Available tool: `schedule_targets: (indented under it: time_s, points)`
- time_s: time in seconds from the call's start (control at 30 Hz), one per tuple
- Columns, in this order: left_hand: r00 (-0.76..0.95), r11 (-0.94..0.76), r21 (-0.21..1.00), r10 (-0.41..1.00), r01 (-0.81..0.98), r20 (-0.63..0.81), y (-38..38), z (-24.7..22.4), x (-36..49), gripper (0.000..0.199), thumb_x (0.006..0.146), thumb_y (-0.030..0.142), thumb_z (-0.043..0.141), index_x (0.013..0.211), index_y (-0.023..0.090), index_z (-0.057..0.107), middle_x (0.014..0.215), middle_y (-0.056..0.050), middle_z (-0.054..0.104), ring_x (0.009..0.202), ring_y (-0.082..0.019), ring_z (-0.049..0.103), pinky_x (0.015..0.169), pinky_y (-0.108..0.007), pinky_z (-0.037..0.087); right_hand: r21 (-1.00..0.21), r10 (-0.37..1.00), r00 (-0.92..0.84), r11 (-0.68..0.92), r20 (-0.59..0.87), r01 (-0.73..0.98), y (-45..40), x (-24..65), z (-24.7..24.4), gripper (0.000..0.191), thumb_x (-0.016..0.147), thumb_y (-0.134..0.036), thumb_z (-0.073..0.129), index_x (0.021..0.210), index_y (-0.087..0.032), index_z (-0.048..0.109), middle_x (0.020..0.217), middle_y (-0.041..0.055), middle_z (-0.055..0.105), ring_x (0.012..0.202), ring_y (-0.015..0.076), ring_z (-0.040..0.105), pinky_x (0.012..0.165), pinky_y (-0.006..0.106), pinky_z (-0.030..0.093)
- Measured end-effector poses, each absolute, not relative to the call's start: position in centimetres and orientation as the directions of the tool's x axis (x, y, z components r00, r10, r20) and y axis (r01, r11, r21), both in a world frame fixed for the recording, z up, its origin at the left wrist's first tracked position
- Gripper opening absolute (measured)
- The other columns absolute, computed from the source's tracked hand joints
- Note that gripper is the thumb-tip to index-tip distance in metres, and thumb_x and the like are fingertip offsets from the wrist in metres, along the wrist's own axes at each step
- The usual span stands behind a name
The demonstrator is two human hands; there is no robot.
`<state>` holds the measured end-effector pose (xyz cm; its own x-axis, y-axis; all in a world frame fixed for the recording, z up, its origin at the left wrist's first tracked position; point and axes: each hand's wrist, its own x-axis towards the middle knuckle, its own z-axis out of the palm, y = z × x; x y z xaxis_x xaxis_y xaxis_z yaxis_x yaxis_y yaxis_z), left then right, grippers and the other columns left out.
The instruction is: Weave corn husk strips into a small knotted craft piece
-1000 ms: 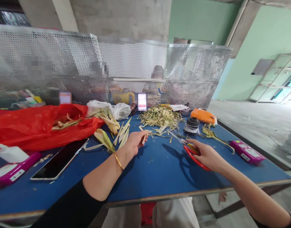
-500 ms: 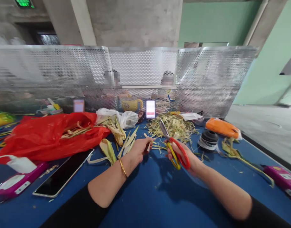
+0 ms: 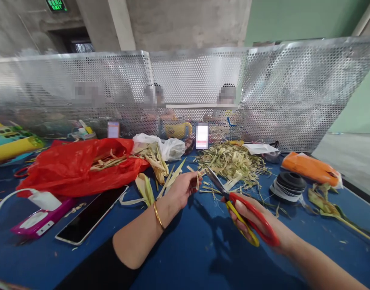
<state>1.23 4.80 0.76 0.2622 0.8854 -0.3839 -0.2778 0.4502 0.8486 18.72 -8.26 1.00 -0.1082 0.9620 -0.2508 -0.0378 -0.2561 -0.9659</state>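
My left hand [image 3: 185, 188] is closed in a pinch on a small piece of dried corn husk [image 3: 198, 180]. In my right hand [image 3: 245, 211] are scissors [image 3: 252, 222] with one red and one yellow handle loop. Their blades point up and left, with the tips close to the husk piece in my left fingers; whether they touch it I cannot tell. Just behind the blades lies a heap of husk scraps [image 3: 233, 163]. Longer husk strips [image 3: 173, 175] rest behind my left wrist, and a greenish husk [image 3: 144, 188] lies to their left.
At left are a red plastic bag [image 3: 67, 169] with husks, a dark-screened phone [image 3: 92, 215] and a purple power bank [image 3: 42, 221] with a white plug. To the right sit a black spool [image 3: 289, 186] and an orange packet [image 3: 312, 167]. A perforated metal screen [image 3: 191, 76] stands behind, with people beyond it.
The view has turned a little left. The scissors have swung so their blades lean further left, nearer my left fingers, and my right hand has moved right in view.
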Motion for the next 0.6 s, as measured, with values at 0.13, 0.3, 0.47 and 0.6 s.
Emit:
schedule_targets:
  time_s: [0.13,0.3,0.47,0.6]
  points:
    - [0.231,0.353,0.899,0.926,-0.258,-0.297,4.58,0.61,1.18,0.01,0.076,0.021,0.067,0.072,0.012,0.066,0.068,-0.003,0.064,0.057,-0.008,0.056,0.05,-0.019,0.039,-0.972,0.968,-0.103,-0.225,-0.231,0.062,-8.4,18.78,1.14,0.058,0.071,-0.072,0.063,0.099,-0.022,0.056,0.075,-0.0015,0.051,0.048,0.0071,0.042,0.039,0.02,0.034]
    - [0.195,0.315,0.908,0.944,-0.278,-0.268,4.31,0.6,1.27,0.009,0.078,0.017,0.064,0.069,0.013,0.064,0.068,-0.003,0.066,0.058,-0.009,0.059,0.054,-0.019,0.043,-0.959,0.959,-0.129,-0.229,-0.252,0.168,-8.34,18.66,1.33,0.056,0.068,-0.071,0.066,0.095,-0.022,0.056,0.072,-0.0027,0.049,0.048,0.0073,0.042,0.038,0.019,0.035]
    - [0.205,0.311,0.902,0.944,-0.301,-0.257,4.5,0.06,1.4,0.008,0.078,0.016,0.064,0.071,0.014,0.063,0.069,-0.004,0.066,0.059,-0.011,0.06,0.056,-0.021,0.047,-0.943,0.955,-0.128,-0.23,-0.266,0.242,-8.19,18.84,0.99,0.06,0.068,-0.073,0.063,0.098,-0.022,0.055,0.067,-0.0043,0.046,0.048,0.0077,0.042,0.037,0.02,0.037]
    - [0.214,0.327,0.894,0.939,-0.306,-0.269,4.4,-0.21,1.57,0.006,0.079,0.014,0.064,0.074,0.015,0.062,0.072,-0.003,0.066,0.063,-0.012,0.063,0.059,-0.022,0.049,-0.937,0.955,-0.139,-0.217,-0.262,0.272,-8.06,19.09,0.68,0.057,0.074,-0.071,0.06,0.101,-0.021,0.053,0.066,-0.0051,0.045,0.047,0.0073,0.042,0.038,0.019,0.038]
